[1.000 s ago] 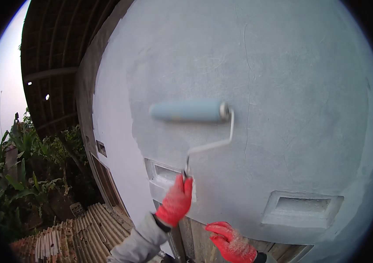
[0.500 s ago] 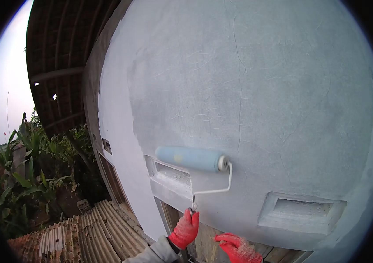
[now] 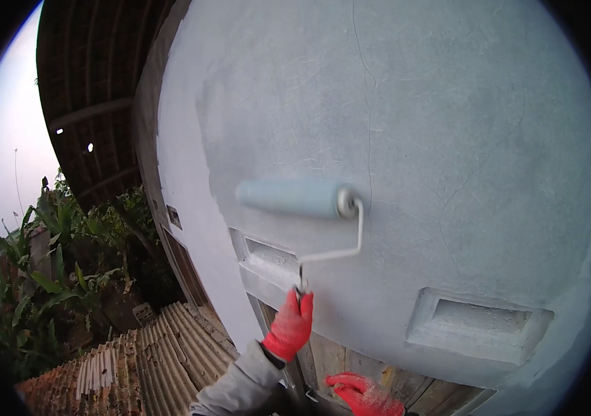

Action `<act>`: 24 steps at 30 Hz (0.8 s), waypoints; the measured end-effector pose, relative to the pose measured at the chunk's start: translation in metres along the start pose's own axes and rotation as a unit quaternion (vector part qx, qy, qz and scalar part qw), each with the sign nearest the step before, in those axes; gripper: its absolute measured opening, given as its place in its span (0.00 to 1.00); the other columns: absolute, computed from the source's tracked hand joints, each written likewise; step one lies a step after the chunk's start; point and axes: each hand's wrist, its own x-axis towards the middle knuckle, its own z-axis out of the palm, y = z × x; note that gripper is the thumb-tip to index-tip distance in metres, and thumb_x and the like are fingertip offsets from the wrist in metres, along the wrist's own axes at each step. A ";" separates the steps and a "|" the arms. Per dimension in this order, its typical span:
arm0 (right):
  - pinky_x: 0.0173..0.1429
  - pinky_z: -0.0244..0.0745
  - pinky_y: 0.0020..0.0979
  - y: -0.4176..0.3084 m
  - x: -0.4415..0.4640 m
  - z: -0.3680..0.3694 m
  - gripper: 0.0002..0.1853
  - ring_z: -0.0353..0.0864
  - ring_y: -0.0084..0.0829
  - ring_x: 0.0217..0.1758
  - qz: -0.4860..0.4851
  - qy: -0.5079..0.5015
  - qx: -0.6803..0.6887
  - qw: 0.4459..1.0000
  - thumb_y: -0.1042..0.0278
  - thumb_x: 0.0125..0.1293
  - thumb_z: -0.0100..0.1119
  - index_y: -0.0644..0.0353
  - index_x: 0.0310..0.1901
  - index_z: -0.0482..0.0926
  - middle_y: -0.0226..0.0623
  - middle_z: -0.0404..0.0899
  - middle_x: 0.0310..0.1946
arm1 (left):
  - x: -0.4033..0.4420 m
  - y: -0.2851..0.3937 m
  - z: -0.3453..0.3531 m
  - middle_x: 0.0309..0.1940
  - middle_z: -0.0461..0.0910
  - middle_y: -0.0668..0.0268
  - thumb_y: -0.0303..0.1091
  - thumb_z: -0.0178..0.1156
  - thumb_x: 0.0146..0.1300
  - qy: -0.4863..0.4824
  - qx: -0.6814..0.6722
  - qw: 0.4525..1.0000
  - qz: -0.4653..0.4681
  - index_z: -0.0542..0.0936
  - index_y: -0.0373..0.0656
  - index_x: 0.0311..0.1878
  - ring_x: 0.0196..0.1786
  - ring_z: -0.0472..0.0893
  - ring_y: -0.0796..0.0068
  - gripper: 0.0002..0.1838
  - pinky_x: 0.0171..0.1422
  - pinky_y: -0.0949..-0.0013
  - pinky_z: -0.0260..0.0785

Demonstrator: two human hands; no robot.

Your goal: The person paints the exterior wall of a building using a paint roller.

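Low left, corrugated roofing (image 3: 170,374). Next, one roller (image 3: 285,197) at the wall (image 3: 434,152), above the first of two large recesses (image 3: 268,262): pale blue cover, blurred; white end and bent white frame. Two red-gloved hands: left hand (image 3: 290,327) closed round its handle; right hand (image 3: 366,396) half open, visibly holding nothing. Second recess (image 3: 477,324) farther right.

Roller (image 3: 290,197) before wall (image 3: 462,125), plants (image 3: 53,277) left
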 end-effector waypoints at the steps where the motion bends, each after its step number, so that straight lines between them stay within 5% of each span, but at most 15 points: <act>1: 0.26 0.63 0.18 0.006 -0.002 0.029 0.16 0.73 0.19 0.24 -0.008 0.005 0.001 1.000 0.62 0.75 0.48 0.52 0.61 0.73 0.20 0.81 0.51 | -0.021 -0.005 -0.001 0.27 0.77 0.48 0.40 0.54 0.72 0.005 0.023 1.000 0.018 0.71 0.40 0.44 0.34 0.80 0.42 0.12 0.34 0.52 0.68; 2: 0.25 0.61 0.18 0.012 0.000 0.063 0.16 0.70 0.19 0.22 -0.048 0.112 0.238 0.964 0.61 0.76 0.45 0.52 0.61 0.74 0.22 0.81 0.51 | -0.036 -0.034 0.000 0.29 0.78 0.47 0.41 0.54 0.72 -0.008 0.061 0.998 -0.014 0.72 0.40 0.43 0.37 0.80 0.41 0.12 0.36 0.51 0.68; 4: 0.23 0.59 0.19 0.011 0.007 0.070 0.17 0.66 0.20 0.20 -0.091 0.205 0.462 0.858 0.60 0.77 0.42 0.52 0.60 0.74 0.24 0.80 0.52 | -0.040 -0.024 -0.013 0.30 0.78 0.46 0.42 0.54 0.72 -0.022 0.066 0.996 -0.056 0.72 0.40 0.43 0.38 0.79 0.40 0.13 0.36 0.49 0.68; 7: 0.18 0.56 0.23 -0.010 0.006 0.014 0.17 0.60 0.22 0.15 -0.038 0.106 0.472 0.875 0.56 0.78 0.42 0.53 0.57 0.76 0.27 0.83 0.45 | 0.002 -0.011 -0.025 0.30 0.78 0.45 0.42 0.53 0.72 0.006 0.043 0.999 0.002 0.72 0.39 0.43 0.38 0.78 0.40 0.14 0.37 0.49 0.67; 8: 0.17 0.54 0.24 -0.018 0.005 0.006 0.19 0.57 0.22 0.12 -0.027 0.196 0.037 0.979 0.52 0.78 0.41 0.50 0.57 0.77 0.26 0.80 0.36 | 0.024 -0.001 -0.031 0.30 0.78 0.45 0.42 0.53 0.72 0.010 0.045 0.999 0.002 0.72 0.39 0.43 0.38 0.78 0.40 0.14 0.37 0.49 0.67; 9: 0.16 0.53 0.25 -0.021 0.007 0.007 0.20 0.55 0.21 0.11 -0.026 0.219 -0.189 0.957 0.50 0.78 0.40 0.49 0.57 0.77 0.26 0.79 0.32 | 0.050 0.011 -0.036 0.22 0.72 0.59 0.41 0.51 0.73 0.015 -0.011 0.999 0.032 0.71 0.41 0.40 0.25 0.72 0.60 0.12 0.28 0.61 0.63; 10: 0.15 0.52 0.25 -0.023 0.008 0.007 0.20 0.54 0.21 0.10 -0.014 0.250 -0.405 0.879 0.48 0.78 0.39 0.48 0.57 0.77 0.25 0.77 0.27 | 0.077 0.025 -0.044 0.19 0.69 0.63 0.42 0.51 0.73 0.021 -0.044 0.998 0.051 0.71 0.42 0.39 0.21 0.70 0.67 0.12 0.24 0.64 0.61; 12: 0.15 0.47 0.24 -0.021 0.006 0.023 0.23 0.50 0.19 0.11 0.008 0.186 -0.275 0.943 0.42 0.76 0.35 0.40 0.60 0.76 0.24 0.66 0.22 | 0.132 0.053 -0.060 0.14 0.65 0.72 0.43 0.50 0.74 0.028 -0.107 0.990 0.089 0.70 0.43 0.37 0.13 0.65 0.80 0.13 0.17 0.72 0.58; 15: 0.15 0.41 0.23 -0.015 0.010 0.042 0.28 0.44 0.16 0.11 0.042 0.084 -0.073 0.993 0.31 0.74 0.29 0.30 0.63 0.73 0.22 0.49 0.15 | 0.184 0.128 -0.095 0.17 0.64 0.72 0.48 0.50 0.73 -0.010 -0.168 0.986 -0.005 0.69 0.43 0.37 0.14 0.66 0.79 0.17 0.17 0.71 0.61; 19: 0.15 0.40 0.23 -0.022 0.039 0.010 0.29 0.44 0.16 0.11 -0.005 0.138 -0.350 0.927 0.30 0.73 0.28 0.29 0.62 0.74 0.21 0.49 0.15 | 0.257 0.173 -0.129 0.18 0.65 0.72 0.52 0.50 0.72 0.006 -0.132 0.991 0.015 0.69 0.43 0.36 0.17 0.67 0.77 0.19 0.22 0.68 0.67; 24: 0.16 0.48 0.23 -0.023 0.050 0.027 0.25 0.52 0.18 0.13 0.030 0.118 -0.110 0.986 0.35 0.74 0.33 0.33 0.59 0.76 0.21 0.56 0.17 | 0.280 0.172 -0.155 0.18 0.65 0.72 0.53 0.50 0.72 -0.012 -0.140 0.990 0.030 0.69 0.44 0.35 0.17 0.67 0.77 0.20 0.24 0.68 0.67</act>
